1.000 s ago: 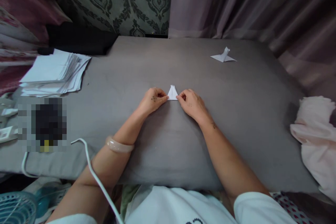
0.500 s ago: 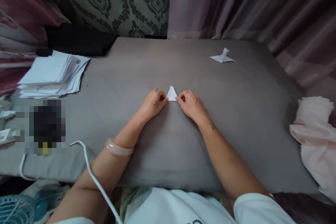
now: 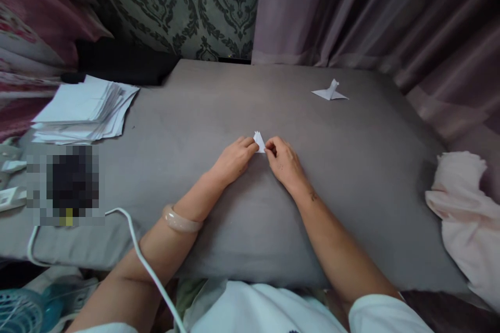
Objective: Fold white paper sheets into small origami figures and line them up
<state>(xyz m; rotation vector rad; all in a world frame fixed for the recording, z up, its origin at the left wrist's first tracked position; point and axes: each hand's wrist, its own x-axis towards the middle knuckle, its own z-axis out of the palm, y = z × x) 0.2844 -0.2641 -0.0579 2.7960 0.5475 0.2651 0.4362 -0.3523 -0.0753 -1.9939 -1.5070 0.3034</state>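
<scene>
While a small white folded-paper triangle (image 3: 260, 143) sits near the middle of the grey cloth-covered surface (image 3: 234, 101), its split peak pointing away from the person, the right hand (image 3: 285, 161) pinches its near right corner narrowly between thumb and forefinger. The left hand (image 3: 236, 159) lays its fingers close together over the left edge, hiding part of it; whether they pinch or merely press, I cannot tell. Farther off, to the right, stands a white folded-paper figure (image 3: 330, 93) with spread points; at the far left lies an uneven stack of white paper sheets (image 3: 78, 106). A crumpled pale pink cloth (image 3: 461, 218) rests at the right side of that surface.
</scene>
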